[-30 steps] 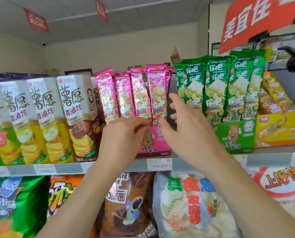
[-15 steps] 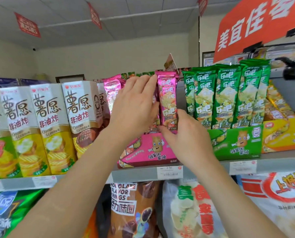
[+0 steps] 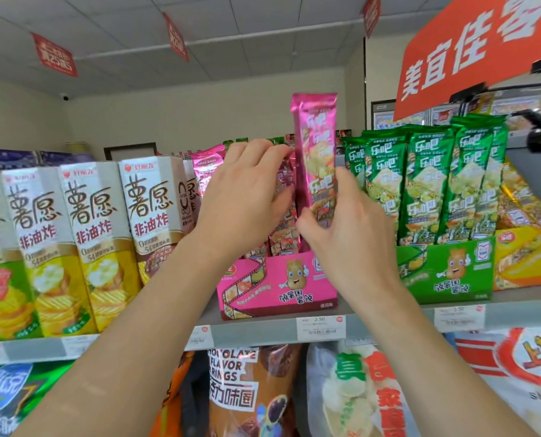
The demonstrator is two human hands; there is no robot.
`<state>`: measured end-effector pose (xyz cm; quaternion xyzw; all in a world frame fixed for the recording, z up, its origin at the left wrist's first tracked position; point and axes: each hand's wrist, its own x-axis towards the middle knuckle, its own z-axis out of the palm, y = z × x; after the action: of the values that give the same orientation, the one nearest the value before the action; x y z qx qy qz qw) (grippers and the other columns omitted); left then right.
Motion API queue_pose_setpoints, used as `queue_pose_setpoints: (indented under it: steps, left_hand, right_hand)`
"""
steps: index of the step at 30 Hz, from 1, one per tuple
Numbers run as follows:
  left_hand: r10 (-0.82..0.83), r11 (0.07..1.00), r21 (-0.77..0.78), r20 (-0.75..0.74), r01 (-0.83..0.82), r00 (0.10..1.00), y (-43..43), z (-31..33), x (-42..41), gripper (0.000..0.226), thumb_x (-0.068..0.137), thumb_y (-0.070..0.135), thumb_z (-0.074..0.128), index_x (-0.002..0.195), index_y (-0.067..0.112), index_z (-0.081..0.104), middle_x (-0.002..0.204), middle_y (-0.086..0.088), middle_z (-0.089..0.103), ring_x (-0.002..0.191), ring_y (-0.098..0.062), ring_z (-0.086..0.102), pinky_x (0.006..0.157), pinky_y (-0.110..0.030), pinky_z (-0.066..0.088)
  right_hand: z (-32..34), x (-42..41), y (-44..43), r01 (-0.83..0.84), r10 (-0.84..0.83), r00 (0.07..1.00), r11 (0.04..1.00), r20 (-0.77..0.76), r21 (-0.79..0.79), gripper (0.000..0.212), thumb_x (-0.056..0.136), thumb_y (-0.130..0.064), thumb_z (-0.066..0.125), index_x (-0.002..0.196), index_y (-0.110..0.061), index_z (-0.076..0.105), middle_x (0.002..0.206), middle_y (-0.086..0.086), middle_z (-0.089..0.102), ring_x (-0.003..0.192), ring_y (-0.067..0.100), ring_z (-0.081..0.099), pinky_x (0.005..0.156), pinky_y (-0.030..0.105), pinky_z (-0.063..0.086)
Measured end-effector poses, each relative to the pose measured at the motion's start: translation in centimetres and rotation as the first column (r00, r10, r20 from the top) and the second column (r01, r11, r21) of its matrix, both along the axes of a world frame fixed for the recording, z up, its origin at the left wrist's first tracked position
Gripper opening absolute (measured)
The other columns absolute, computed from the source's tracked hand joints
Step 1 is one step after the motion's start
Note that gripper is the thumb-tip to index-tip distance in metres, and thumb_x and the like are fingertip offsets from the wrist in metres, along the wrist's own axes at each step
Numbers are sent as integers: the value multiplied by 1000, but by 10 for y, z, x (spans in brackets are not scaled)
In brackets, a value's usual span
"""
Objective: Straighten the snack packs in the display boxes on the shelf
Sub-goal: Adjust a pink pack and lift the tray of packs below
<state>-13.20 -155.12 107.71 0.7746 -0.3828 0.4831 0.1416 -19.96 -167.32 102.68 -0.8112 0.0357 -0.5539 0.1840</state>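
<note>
The right hand [image 3: 341, 228] is pinching one pink snack pack [image 3: 318, 143] near its lower end. The pack is standing upright above that hand, over the pink display box [image 3: 278, 285] below. Beside it, the left hand [image 3: 247, 190] is pressing relaxed fingers against the other pink packs [image 3: 206, 165].

My one head view, facing forward, close in, fingers [image 3: 256, 149] and pink pack [image 3: 318, 146] mid-frame, ceiling [image 3: 231, 20] above the fingers, shelf edge [image 3: 263, 334] below them, cartons [image 3: 95, 241] to their left.
</note>
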Motion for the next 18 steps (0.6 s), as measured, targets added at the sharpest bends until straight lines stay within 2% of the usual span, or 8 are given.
queue_pose_setpoints:
  steps: [3,5,7,12,13,15,16,18]
  left_hand:
    - [-2,1000,-10,0,2,1000,-1,0,-1,46,90,25,62,133,9,55,127,-9,57,118,-30,46,97,-42,41]
    - [-17,999,-33,3,17,1000,-1,-1,-1,44,90,22,61,132,9,56,127,-8,58,119,-30,47,98,-42,41]
    - [-32,998,-46,-5,32,999,-2,-3,-3,43,91,20,60,132,9,57,129,-8,58,121,-30,47,101,-42,39]
    - [-185,969,-173,-39,176,982,-4,-2,-18,36,98,19,53,133,13,58,136,-2,57,127,-20,47,110,-31,32]
    - [-366,902,-288,-121,321,923,-4,-2,-25,35,100,20,49,132,15,58,132,1,60,125,-15,52,108,-32,37]
    - [-770,606,-572,-249,553,587,-4,-4,-44,35,100,26,45,131,17,57,118,4,69,110,-8,63,92,-28,52]
    - [-870,476,-659,-258,583,419,-4,-6,-51,35,99,28,47,131,17,55,108,6,72,101,-7,67,82,-25,55]
    - [-919,389,-711,-259,585,297,-7,-13,-58,44,92,24,60,134,15,49,94,5,73,89,-10,69,73,-23,55]
  right_hand:
    - [10,0,-1,-141,126,976,987,180,76,56,91,-29,58,140,-9,41,111,5,63,93,22,58,76,32,42]
    - [12,-3,0,-215,181,934,974,308,78,59,93,-19,57,144,-2,36,125,11,56,109,17,48,90,11,35]
    - [11,-8,-1,-254,216,894,966,392,48,58,95,-12,53,146,5,31,120,6,46,111,11,41,91,-7,20]
    - [3,-21,-12,-383,360,871,924,335,1,55,99,-21,40,150,-4,30,126,-22,37,117,-19,35,99,-1,19]
    - [0,-26,-14,-447,423,859,895,288,20,55,99,-25,39,151,-9,32,126,-28,38,119,-19,37,100,2,23]
    - [-9,-35,-18,-614,589,783,783,201,101,51,99,-27,40,149,-16,38,131,-29,47,123,-10,46,101,9,32]
    - [-14,-40,-19,-681,662,732,717,161,148,49,99,-26,42,147,-18,42,133,-24,53,123,-7,50,102,14,37]
    - [-24,-50,-19,-762,767,634,597,100,252,43,98,-33,46,140,-25,52,123,-17,65,110,-3,60,94,22,48]
